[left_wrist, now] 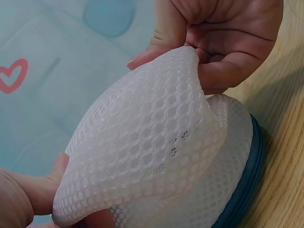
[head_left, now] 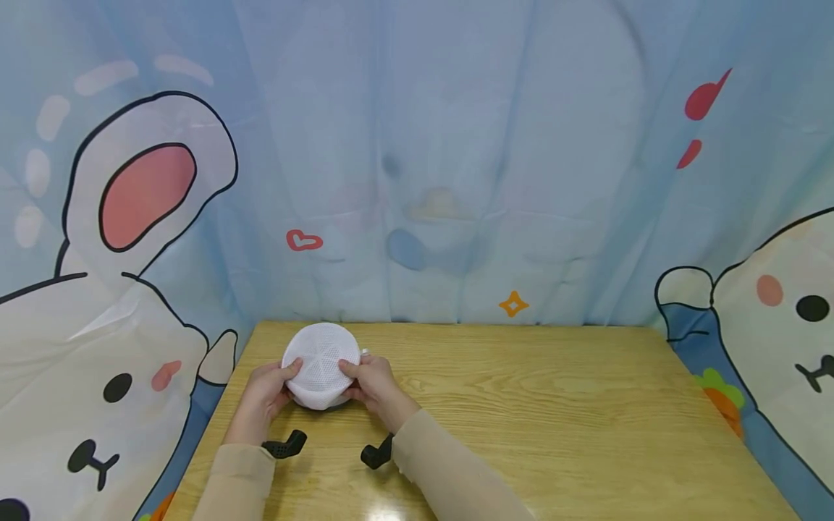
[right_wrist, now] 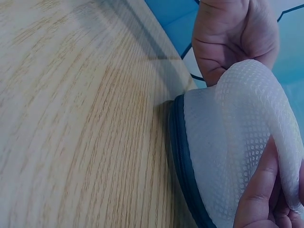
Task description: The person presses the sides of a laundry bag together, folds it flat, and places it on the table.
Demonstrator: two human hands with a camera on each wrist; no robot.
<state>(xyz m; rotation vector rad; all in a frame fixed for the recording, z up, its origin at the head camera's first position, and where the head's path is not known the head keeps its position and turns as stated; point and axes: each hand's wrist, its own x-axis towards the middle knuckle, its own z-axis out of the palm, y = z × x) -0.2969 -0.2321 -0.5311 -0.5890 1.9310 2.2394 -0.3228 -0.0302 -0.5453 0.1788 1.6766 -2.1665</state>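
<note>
A round white mesh laundry bag [head_left: 321, 362] is between both hands near the table's back left corner. Dark teal zipper tape [left_wrist: 251, 166] runs round its lower edge, right by the wood in the right wrist view. With thumb on the mesh, my left hand [head_left: 263, 391] pinches the bag's left rim, its other fingers partly hidden behind. My right hand [head_left: 378, 383] grips the opposite rim, thumb in front and fingers tucked behind the fabric. Between them the mesh folds over in a soft curve, seen closely in the right wrist view [right_wrist: 259, 95].
The wooden table [head_left: 554, 420] stretches far to the right. A blue cartoon curtain [head_left: 456, 145] hangs right behind its back edge. Black wrist mounts [head_left: 287, 445] stick out below the hands, and beige sleeves [head_left: 449, 463] cover the forearms.
</note>
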